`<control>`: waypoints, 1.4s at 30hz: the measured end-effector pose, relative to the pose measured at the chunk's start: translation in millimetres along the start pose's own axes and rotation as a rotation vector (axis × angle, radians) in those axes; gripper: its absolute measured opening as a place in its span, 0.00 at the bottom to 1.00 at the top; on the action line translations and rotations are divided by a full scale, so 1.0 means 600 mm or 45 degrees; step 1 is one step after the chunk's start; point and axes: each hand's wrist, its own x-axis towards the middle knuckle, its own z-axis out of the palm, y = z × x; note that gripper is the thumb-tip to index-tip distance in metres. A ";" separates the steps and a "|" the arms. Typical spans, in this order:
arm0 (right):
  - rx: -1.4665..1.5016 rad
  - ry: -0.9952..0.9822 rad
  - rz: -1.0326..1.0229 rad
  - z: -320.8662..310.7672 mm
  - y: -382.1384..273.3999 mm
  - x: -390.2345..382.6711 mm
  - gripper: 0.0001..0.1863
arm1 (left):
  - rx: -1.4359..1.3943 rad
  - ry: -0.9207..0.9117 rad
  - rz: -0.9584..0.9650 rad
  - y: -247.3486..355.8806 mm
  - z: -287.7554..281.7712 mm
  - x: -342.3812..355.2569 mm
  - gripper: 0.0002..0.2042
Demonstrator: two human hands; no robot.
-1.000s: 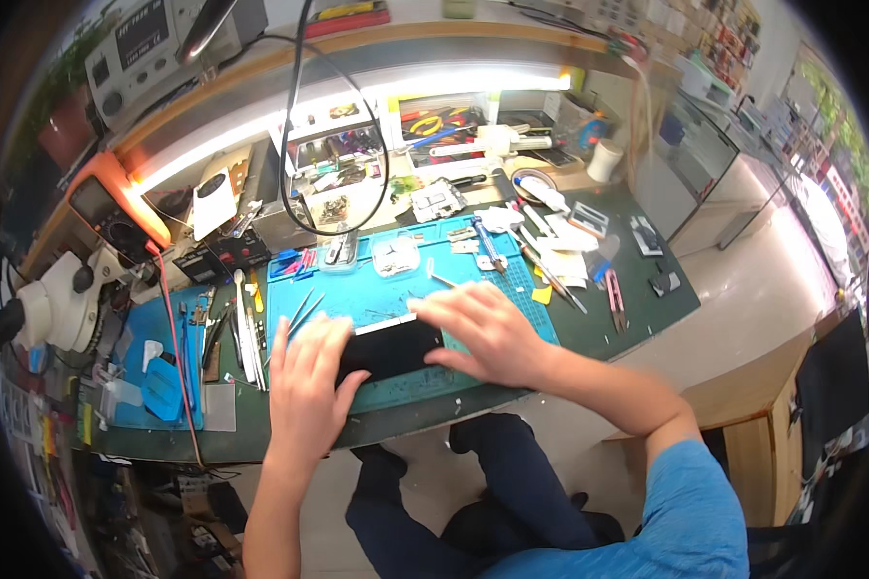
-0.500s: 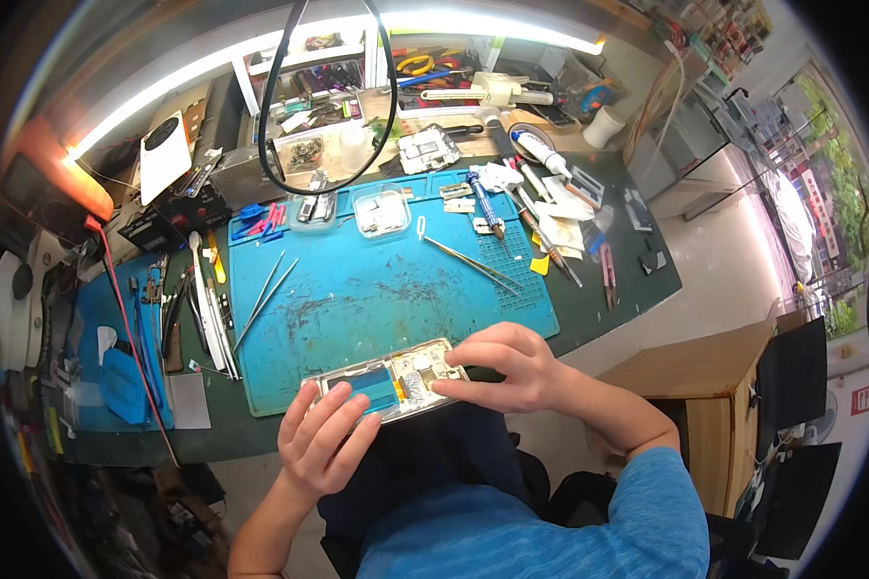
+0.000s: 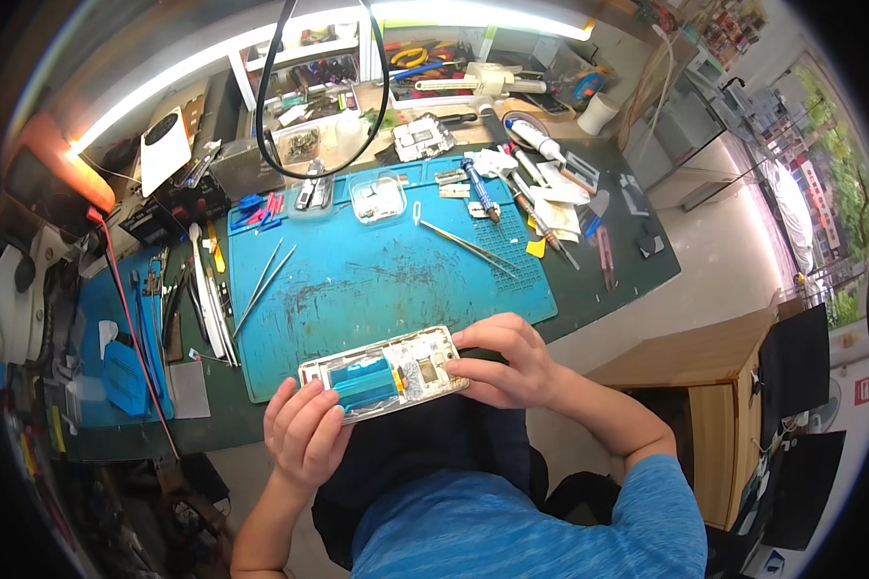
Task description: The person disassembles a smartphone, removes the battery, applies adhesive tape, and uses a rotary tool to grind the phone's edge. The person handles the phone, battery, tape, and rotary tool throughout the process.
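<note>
Fingers [image 3: 473, 367] of both hands grip opened phone [image 3: 384, 372] by its ends, between them, over mat [image 3: 386, 280] edge.

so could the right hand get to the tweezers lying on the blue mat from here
Probably yes: the tweezers lie in the open on the blue mat, nothing across the path, but the right hand is gripping the opened phone.

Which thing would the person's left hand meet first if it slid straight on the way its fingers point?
The left hand points up and right, so its fingers already touch the opened phone. Past that lies the blue mat, though depth is hard to judge here.
</note>
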 end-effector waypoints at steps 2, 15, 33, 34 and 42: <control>-0.012 -0.027 -0.052 -0.006 0.002 0.006 0.19 | 0.003 -0.034 -0.009 -0.003 -0.007 -0.014 0.19; -0.016 0.006 -0.119 0.001 0.011 -0.001 0.14 | -0.110 -0.101 -0.090 -0.015 -0.027 -0.004 0.15; 0.071 0.276 0.074 0.008 0.003 0.015 0.14 | -0.144 -0.290 -0.287 -0.012 -0.053 0.072 0.22; 0.043 0.292 0.027 0.007 -0.002 0.020 0.14 | -0.046 -0.355 -0.163 -0.010 -0.058 0.082 0.24; 0.053 0.462 -0.081 0.031 -0.042 0.080 0.15 | -0.677 -0.587 -0.485 -0.003 -0.068 0.146 0.41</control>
